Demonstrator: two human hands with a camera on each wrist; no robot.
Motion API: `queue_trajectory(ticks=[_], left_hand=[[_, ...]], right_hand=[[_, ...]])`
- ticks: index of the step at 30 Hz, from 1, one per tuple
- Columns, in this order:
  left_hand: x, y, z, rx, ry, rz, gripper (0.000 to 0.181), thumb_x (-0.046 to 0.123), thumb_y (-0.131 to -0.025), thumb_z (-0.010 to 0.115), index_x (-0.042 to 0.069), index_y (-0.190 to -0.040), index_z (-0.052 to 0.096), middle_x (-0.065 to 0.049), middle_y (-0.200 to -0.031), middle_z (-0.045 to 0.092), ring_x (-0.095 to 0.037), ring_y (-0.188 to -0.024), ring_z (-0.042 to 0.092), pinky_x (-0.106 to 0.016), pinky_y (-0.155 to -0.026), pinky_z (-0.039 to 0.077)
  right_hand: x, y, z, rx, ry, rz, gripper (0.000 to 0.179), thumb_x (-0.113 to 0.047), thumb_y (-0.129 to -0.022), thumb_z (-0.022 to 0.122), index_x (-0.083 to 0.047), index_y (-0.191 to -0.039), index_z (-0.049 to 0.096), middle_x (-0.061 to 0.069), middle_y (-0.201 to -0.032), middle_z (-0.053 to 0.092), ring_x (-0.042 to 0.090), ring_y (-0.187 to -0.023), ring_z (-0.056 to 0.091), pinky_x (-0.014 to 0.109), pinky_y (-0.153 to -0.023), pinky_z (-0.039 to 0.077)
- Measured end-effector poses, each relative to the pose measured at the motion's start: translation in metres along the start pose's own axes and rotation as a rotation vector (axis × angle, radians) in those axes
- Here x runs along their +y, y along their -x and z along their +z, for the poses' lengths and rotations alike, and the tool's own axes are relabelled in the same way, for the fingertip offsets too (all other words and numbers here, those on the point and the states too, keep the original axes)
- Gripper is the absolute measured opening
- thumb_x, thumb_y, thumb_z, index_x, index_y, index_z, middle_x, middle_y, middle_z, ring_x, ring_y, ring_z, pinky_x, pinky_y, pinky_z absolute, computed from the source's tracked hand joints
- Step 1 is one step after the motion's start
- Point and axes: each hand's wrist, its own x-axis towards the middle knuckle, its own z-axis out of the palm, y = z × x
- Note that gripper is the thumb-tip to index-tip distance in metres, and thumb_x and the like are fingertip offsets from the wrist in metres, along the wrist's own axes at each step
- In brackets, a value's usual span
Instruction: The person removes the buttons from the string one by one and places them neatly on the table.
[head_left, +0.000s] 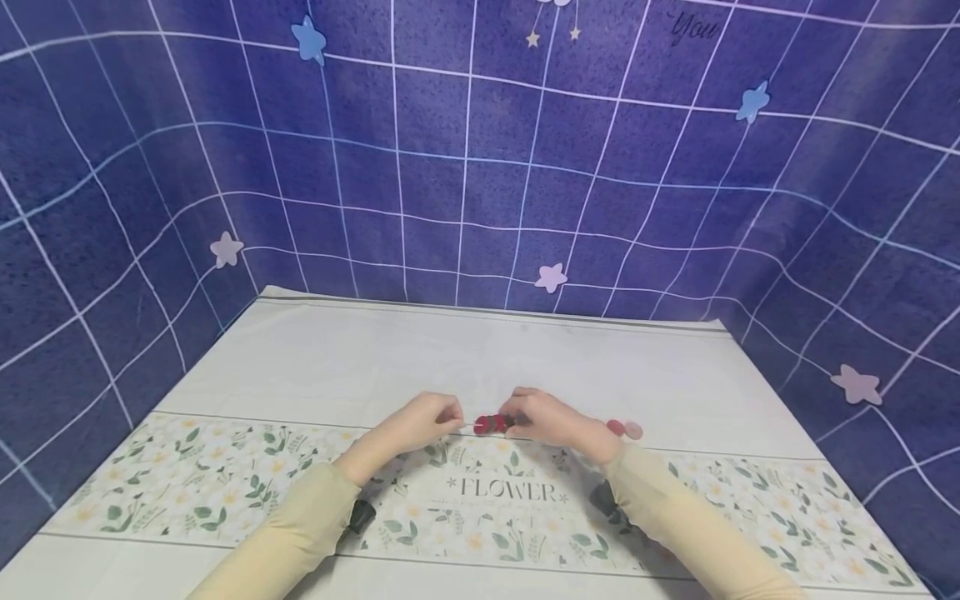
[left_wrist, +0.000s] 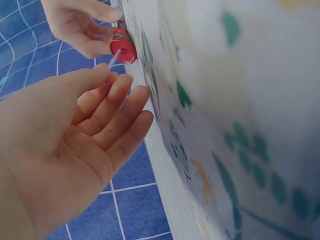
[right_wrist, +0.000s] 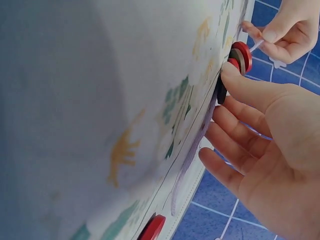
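Note:
Several red and dark buttons (head_left: 491, 424) are strung in a row on a pale lavender cord (left_wrist: 114, 60). The front red button (left_wrist: 125, 50) shows its holes, with the cord coming out through it. My left hand (head_left: 424, 421) pinches the cord's end between thumb and forefinger, just left of the row; its other fingers are loosely bent. At the opposite end, my right hand (head_left: 550, 417) holds the buttons between thumb and fingers. Beyond that hand, the rest of the cord (right_wrist: 187, 162) trails along the cloth in the right wrist view.
Two loose buttons lie right of my right hand: a red button (head_left: 615, 427) and a pinker button (head_left: 633, 430). A white cloth (head_left: 360, 350) with a floral band and the word FLOWER covers the table. Blue gridded curtains (head_left: 495, 225) with stars enclose the back and sides.

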Motion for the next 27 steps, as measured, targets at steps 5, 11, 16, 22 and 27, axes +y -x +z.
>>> queue_trajectory(ticks=[5, 11, 16, 22, 27], left_hand=[[0.0003, -0.0006, 0.001, 0.004, -0.014, 0.02, 0.007, 0.021, -0.09, 0.062, 0.016, -0.085, 0.062, 0.009, -0.078, 0.063, -0.003, -0.071, 0.055, -0.025, -0.072, 0.05], [0.0007, -0.001, 0.0026, 0.008, -0.014, 0.033, 0.007, 0.02, -0.09, 0.062, 0.015, -0.085, 0.062, 0.009, -0.078, 0.063, -0.004, -0.07, 0.054, -0.023, -0.07, 0.049], [0.0001, -0.0016, 0.0029, 0.011, -0.01, 0.024, 0.007, 0.021, -0.09, 0.062, 0.016, -0.085, 0.063, 0.009, -0.078, 0.063, -0.004, -0.072, 0.055, -0.025, -0.072, 0.049], [-0.0004, -0.0019, 0.0028, 0.013, 0.001, 0.007, 0.007, 0.021, -0.09, 0.062, 0.015, -0.086, 0.063, 0.008, -0.08, 0.064, -0.005, -0.074, 0.057, -0.029, -0.076, 0.051], [-0.0017, -0.0023, 0.0036, 0.008, -0.004, -0.008, 0.007, 0.022, -0.09, 0.062, 0.017, -0.086, 0.063, 0.008, -0.08, 0.064, -0.005, -0.075, 0.058, -0.028, -0.076, 0.051]], right_hand=[[0.0019, -0.0012, 0.0029, 0.006, 0.0, -0.004, 0.036, -0.027, -0.08, 0.073, -0.008, -0.109, 0.066, 0.001, -0.093, 0.06, 0.013, -0.086, 0.058, 0.028, -0.082, 0.051], [0.0018, -0.0021, 0.0047, 0.004, 0.013, 0.017, 0.035, -0.031, -0.08, 0.073, -0.008, -0.106, 0.067, 0.0, -0.091, 0.059, 0.012, -0.084, 0.055, 0.028, -0.081, 0.05], [0.0016, -0.0028, 0.0054, 0.006, 0.008, 0.036, 0.035, -0.033, -0.08, 0.072, -0.009, -0.104, 0.067, -0.001, -0.092, 0.058, 0.011, -0.084, 0.055, 0.029, -0.082, 0.049], [0.0005, -0.0024, 0.0053, 0.009, 0.006, 0.045, 0.03, -0.028, -0.081, 0.072, -0.008, -0.103, 0.067, -0.001, -0.092, 0.058, 0.012, -0.086, 0.055, 0.031, -0.083, 0.049], [0.0001, -0.0021, 0.0054, -0.002, 0.004, 0.052, 0.027, -0.024, -0.081, 0.072, -0.009, -0.104, 0.067, -0.002, -0.092, 0.058, 0.012, -0.086, 0.054, 0.031, -0.084, 0.049]])
